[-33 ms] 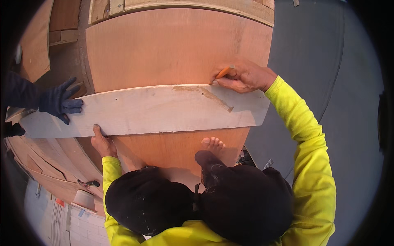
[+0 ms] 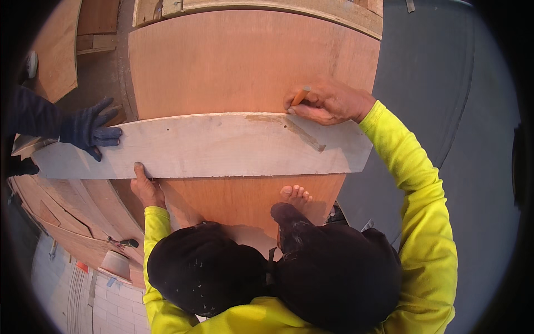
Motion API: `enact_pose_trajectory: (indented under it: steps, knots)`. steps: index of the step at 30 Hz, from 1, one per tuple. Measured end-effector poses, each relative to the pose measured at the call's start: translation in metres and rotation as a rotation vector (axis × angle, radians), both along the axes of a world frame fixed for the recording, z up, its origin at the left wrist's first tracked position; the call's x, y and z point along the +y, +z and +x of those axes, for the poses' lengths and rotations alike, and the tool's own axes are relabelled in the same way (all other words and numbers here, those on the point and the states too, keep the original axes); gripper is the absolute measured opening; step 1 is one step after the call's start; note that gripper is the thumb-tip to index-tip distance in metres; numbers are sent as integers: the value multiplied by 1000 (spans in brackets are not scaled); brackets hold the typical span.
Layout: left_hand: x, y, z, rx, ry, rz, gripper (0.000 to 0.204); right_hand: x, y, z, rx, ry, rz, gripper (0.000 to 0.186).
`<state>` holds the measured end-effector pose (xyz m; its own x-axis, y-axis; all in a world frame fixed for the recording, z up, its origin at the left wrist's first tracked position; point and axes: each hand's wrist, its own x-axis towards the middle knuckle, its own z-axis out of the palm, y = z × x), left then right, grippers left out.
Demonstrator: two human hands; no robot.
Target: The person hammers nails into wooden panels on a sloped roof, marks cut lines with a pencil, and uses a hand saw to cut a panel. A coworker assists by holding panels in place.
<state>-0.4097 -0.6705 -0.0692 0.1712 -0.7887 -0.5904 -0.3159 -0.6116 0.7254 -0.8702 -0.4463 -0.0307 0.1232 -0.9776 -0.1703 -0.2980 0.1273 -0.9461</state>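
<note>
- The right hand pinches an orange pencil against the far edge of a long pale wooden board.
- The left hand presses flat on the board's near edge.
- A reddish plywood sheet lies beneath both hands; grey flooring spreads right.
- A co-worker's dark-gloved hand steadies the board's left end.

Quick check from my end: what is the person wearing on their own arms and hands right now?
Both arms are in bright yellow long sleeves that reach the wrists, with a plain cuff at each. The left hand and the right hand are bare: no gloves, watch or rings visible. The dark blue glove and dark sleeve at the left edge belong to another person.
</note>
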Motion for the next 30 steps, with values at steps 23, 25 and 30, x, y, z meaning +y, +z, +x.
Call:
enact_pose_trajectory:
  steps: [23,25,30]
  knots:
    - [9,7,-21,16,-16,-74,40,-249,-51,158,-260,-3,-296,14]
    - [10,14,-30,75,21,-60,37,-239,-48,149,-200,14,-259,15]
    - [8,9,-21,46,-6,-49,34,-138,0,76,-17,94,-1,17]
